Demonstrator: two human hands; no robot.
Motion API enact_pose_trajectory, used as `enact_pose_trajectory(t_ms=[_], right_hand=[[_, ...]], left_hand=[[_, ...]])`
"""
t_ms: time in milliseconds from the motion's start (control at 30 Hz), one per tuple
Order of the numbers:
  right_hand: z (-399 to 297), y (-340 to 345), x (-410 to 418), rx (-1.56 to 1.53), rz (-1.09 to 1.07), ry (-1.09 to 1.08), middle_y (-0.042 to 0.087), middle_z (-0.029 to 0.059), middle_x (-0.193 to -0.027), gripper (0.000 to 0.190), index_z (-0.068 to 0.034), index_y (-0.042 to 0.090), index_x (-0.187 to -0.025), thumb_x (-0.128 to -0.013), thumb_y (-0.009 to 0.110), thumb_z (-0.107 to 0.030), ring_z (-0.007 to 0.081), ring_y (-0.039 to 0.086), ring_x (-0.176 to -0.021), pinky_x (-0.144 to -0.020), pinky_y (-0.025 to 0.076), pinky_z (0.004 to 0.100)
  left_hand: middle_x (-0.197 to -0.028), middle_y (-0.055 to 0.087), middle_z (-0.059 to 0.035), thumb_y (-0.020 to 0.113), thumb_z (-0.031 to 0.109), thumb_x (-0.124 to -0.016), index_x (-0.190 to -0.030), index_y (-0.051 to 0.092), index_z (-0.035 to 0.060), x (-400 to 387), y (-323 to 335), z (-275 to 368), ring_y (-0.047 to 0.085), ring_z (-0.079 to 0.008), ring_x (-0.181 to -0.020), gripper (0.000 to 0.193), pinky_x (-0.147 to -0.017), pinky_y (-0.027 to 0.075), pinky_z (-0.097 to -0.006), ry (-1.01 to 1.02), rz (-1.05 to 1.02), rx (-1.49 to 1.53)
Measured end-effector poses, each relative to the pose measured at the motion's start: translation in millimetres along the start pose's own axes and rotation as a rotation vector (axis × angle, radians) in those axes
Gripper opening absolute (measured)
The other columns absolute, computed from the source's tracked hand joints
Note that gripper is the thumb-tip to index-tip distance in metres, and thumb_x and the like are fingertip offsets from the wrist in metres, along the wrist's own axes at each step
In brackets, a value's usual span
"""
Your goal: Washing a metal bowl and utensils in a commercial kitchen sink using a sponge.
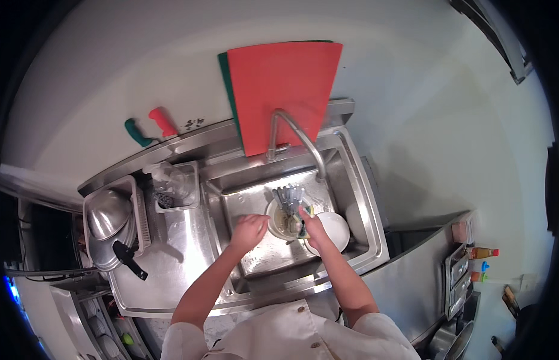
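In the stainless steel sink (pixel 261 265), a white bowl (pixel 274 220) holds a bunch of cutlery (pixel 289 193), its handles fanned towards the tap. My right hand (pixel 312 227) grips a yellow and green sponge (pixel 303 231) at the bowl's right side, against the cutlery; whether it also holds a piece is unclear. Left of the bowl is my left hand (pixel 251 231), its fingertips by the rim, the fingers partly curled. I cannot tell whether anything lies between them. A white plate (pixel 336 229) rests under and beside my right wrist.
A curved tap (pixel 302 132) arches over the sink before a red cutting board (pixel 284 85). On the left drainboard (pixel 180 279) stand a steel container (pixel 195 180) with a plastic bottle and a basket (pixel 142 211) with metal bowls and a black-handled lid. A steel counter (pixel 408 288) adjoins at right.
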State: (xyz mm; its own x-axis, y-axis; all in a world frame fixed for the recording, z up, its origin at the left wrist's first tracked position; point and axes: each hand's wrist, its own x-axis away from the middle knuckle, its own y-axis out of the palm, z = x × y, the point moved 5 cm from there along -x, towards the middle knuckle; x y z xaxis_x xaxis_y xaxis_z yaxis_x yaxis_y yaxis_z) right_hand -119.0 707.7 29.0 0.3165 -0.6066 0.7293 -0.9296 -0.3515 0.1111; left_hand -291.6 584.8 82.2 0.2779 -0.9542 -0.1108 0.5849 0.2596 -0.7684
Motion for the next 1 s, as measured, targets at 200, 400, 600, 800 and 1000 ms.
enact_pose_trajectory(t_ms=[200, 400, 600, 800, 1000], right_hand=[[-4.7, -64.2, -0.6, 0.047, 0.105, -0.113, 0.06, 0.0039, -0.076, 0.04, -0.001, 0.059, -0.096, -0.088, 0.062, -0.039, 0.0121, 0.053, -0.061, -0.058, 0.044, 0.0284], [-5.4, -122.3, 11.7, 0.091, 0.168, -0.252, 0.059, 0.0023, -0.073, 0.033, -0.003, 0.061, -0.087, -0.089, 0.062, -0.037, 0.0095, 0.05, -0.06, -0.053, 0.04, 0.0281], [-6.5, -151.3, 19.2, 0.122, 0.258, -0.178, 0.057, -0.0005, -0.067, 0.034, -0.005, 0.061, -0.082, -0.087, 0.063, -0.039, 0.0081, 0.049, -0.054, -0.049, 0.038, 0.0258], [0.5, -154.1, 6.8, 0.126, 0.227, -0.164, 0.058, -0.0001, -0.068, 0.033, -0.005, 0.063, -0.083, -0.088, 0.062, -0.038, 0.0088, 0.053, -0.058, -0.05, 0.04, 0.0262], [9.5, -129.8, -14.2, 0.115, 0.134, -0.18, 0.062, 0.0024, -0.077, 0.029, -0.002, 0.062, -0.093, -0.089, 0.062, -0.031, 0.0093, 0.057, -0.064, -0.057, 0.044, 0.0254]], left_hand=[[-0.115, 0.056, -0.0011, 0.054, 0.018, -0.081, -0.111, 0.061, 0.0166, -47.5, 133.6, 10.4, 0.047, -0.019, -0.114, 0.031, -0.092, 0.038, -0.0388, 0.379, -0.247, -0.446], [-0.122, 0.05, 0.0001, 0.051, 0.02, -0.085, -0.117, 0.06, 0.0207, -72.1, 204.3, 4.4, 0.039, -0.0203, -0.122, 0.033, -0.102, 0.03, -0.0487, 0.56, -0.361, -0.751], [-0.095, 0.062, 0.0027, 0.056, 0.018, -0.079, -0.087, 0.072, 0.0179, -85.9, 212.8, -17.4, 0.046, -0.0168, -0.111, 0.018, -0.101, 0.032, -0.0466, 0.765, -0.361, -1.125], [-0.084, 0.064, -0.0035, 0.057, 0.014, -0.075, -0.076, 0.07, 0.0133, -105.8, 185.0, 9.1, 0.062, -0.0203, -0.083, 0.013, -0.087, 0.042, -0.0412, 0.534, -0.57, -0.823], [-0.091, 0.062, -0.0047, 0.052, 0.014, -0.08, -0.091, 0.066, 0.0125, -94.0, 171.4, -1.8, 0.061, -0.0209, -0.091, 0.018, -0.077, 0.047, -0.0387, 0.354, -0.425, -0.752]])
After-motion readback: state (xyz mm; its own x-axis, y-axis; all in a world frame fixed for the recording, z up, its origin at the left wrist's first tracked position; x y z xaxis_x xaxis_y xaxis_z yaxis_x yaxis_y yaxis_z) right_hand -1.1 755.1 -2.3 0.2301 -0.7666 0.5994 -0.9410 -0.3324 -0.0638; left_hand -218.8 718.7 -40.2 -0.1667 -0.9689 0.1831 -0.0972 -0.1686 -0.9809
